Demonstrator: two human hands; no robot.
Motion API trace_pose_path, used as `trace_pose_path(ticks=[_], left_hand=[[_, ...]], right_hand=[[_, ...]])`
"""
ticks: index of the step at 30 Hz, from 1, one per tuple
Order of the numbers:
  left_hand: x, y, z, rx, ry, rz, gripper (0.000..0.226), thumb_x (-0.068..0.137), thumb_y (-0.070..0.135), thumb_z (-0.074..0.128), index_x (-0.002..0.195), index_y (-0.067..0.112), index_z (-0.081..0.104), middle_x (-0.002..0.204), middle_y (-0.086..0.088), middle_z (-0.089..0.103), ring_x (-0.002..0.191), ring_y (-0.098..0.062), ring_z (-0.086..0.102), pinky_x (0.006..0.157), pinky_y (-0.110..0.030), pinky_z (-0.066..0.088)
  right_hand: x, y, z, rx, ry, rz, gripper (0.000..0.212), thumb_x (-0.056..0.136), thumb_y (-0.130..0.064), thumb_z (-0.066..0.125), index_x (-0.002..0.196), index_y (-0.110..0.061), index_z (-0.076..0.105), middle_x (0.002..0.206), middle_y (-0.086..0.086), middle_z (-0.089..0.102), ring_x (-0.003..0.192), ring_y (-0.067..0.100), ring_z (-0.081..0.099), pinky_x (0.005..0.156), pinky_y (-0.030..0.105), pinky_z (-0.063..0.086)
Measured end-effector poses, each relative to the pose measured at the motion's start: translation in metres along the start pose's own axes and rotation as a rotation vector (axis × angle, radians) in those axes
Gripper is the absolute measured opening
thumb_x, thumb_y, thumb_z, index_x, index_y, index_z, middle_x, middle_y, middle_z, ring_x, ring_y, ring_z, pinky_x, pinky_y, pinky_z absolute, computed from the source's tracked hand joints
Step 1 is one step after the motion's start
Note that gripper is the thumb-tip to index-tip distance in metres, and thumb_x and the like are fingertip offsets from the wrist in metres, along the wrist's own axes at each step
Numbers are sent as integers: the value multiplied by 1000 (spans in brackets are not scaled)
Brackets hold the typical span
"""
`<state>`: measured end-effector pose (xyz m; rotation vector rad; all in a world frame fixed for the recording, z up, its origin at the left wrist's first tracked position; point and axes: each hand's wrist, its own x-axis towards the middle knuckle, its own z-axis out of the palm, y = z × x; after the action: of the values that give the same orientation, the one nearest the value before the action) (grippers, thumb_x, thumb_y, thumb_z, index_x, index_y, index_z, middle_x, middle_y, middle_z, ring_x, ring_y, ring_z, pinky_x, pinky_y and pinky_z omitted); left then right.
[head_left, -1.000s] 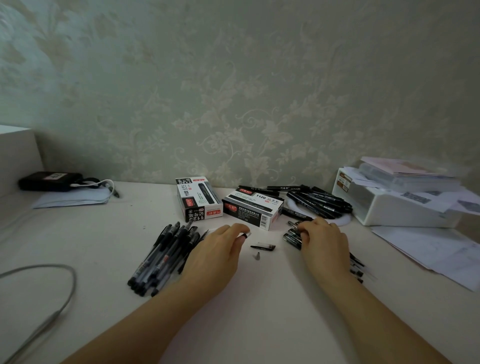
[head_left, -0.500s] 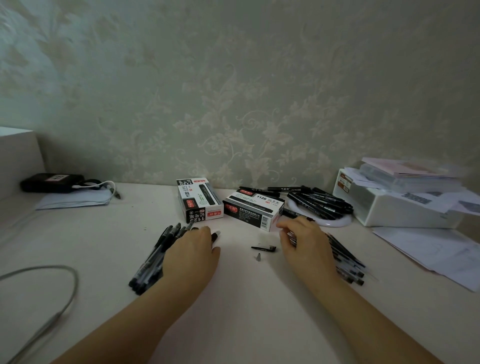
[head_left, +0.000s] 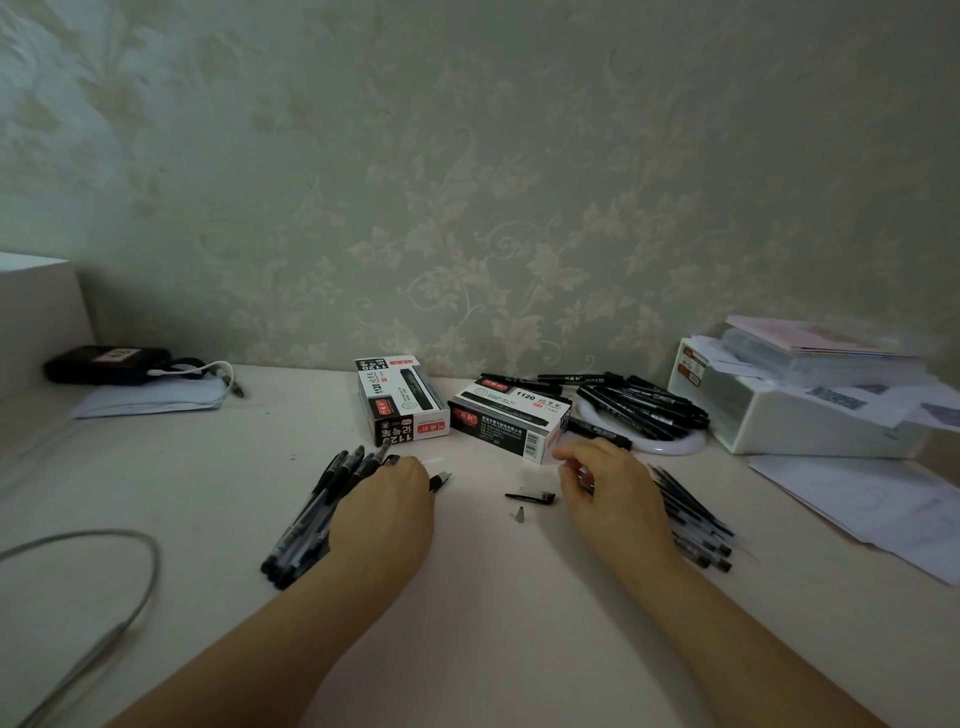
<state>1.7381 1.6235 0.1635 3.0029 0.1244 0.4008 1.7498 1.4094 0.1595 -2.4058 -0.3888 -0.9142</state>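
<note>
Grey cable (head_left: 119, 566) loops well left of the left hand (head_left: 384, 512), out of play. Heap of gel pens (head_left: 311, 519) sits under and just left of that hand. The hand is palm down, fingers curled narrow round one held pen (head_left: 440, 480), whose tip pokes out on the thumb side. Two marker boxes (head_left: 511, 415) stand just beyond the hands.

Between the hands lie a loose black cap (head_left: 530, 497) and a small metal tip cone (head_left: 520, 516), near each other but apart.

My right hand (head_left: 608, 493) has fingers tucked in. Something small glints between them, but I cannot tell if it is pinched. A pile of pen barrels (head_left: 696, 525) lies under and right of that hand, and loose markers (head_left: 644, 405) are beyond it.

Risks, as I judge them:
- The cone is tiny and round. A wrist sweeping inward could flick it off the desk or under the heap.
- Setting the held pen down carelessly could start the heap rolling.
- The right hand digging blind could drag several barrels out.
- In this dim light, parts are easy to mismatch.
</note>
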Motion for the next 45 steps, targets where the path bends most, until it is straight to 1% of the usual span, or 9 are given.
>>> trace_pose_path(ticks=[4, 7, 9, 14, 19, 24, 31, 38, 45], left_hand=[[0, 3, 1, 75, -38, 24, 18, 101, 21, 40, 112, 12, 52, 105, -1, 66, 90, -15, 66, 61, -25, 41], [1, 6, -4, -25, -8, 20, 13, 99, 22, 39, 96, 15, 49, 86, 2, 60, 65, -11, 54, 50, -22, 33], [0, 9, -9, -125, 40, 46, 16, 99, 26, 39, 88, 16, 43, 72, 5, 50, 56, -11, 45, 44, -24, 27], [-7, 17, -16, -587, 112, 260, 17, 96, 36, 46, 86, 23, 47, 65, 6, 54, 58, -12, 50, 57, -34, 42], [-11, 19, -14, -584, 121, 426, 15, 93, 40, 47, 83, 32, 40, 58, 9, 47, 53, -5, 45, 50, -27, 33], [-10, 20, -8, -552, 151, 473, 18, 91, 52, 39, 81, 37, 35, 59, 12, 46, 55, -3, 46, 49, -25, 34], [-10, 16, -4, -511, 196, 478, 23, 98, 47, 38, 80, 32, 37, 73, 15, 44, 65, -6, 44, 58, -31, 43], [-11, 17, -6, -534, 203, 476, 26, 97, 46, 37, 78, 29, 39, 67, 12, 47, 62, -7, 46, 55, -32, 43], [-13, 15, -5, -545, 135, 490, 22, 98, 52, 27, 96, 37, 42, 67, 13, 50, 63, -2, 46, 55, -30, 40]], right_hand=[[0, -2, -1, 17, -8, -10, 17, 88, -7, 65, 100, -16, 73, 97, -5, 69, 81, 9, 59, 73, 26, 53], [0, -5, -3, 115, -22, 45, 17, 90, -8, 65, 100, -18, 74, 96, -10, 68, 79, 9, 63, 71, 23, 54], [2, -10, -3, 261, -18, 131, 16, 89, -9, 67, 98, -20, 75, 92, -15, 69, 76, 7, 65, 67, 19, 54], [4, -28, -3, 754, -196, 398, 11, 93, -19, 65, 94, -21, 76, 76, 1, 73, 57, 9, 62, 56, 18, 51], [2, -39, -2, 1015, -337, 473, 22, 82, -36, 69, 91, -18, 78, 75, 6, 71, 57, 11, 58, 59, 24, 52], [2, -37, 0, 1069, -311, 517, 15, 85, -30, 69, 83, -17, 76, 71, 5, 69, 58, 9, 58, 58, 21, 52], [7, -24, -4, 1098, 3, 667, 22, 96, -30, 58, 90, -11, 68, 71, 1, 68, 59, 6, 59, 58, 19, 51], [2, -37, 2, 1146, -301, 596, 12, 90, -19, 66, 94, -9, 72, 79, 7, 71, 64, 11, 64, 60, 21, 53], [7, -28, -4, 1129, -58, 592, 19, 100, -19, 52, 93, -7, 65, 75, 5, 69, 62, 11, 61, 58, 22, 52]])
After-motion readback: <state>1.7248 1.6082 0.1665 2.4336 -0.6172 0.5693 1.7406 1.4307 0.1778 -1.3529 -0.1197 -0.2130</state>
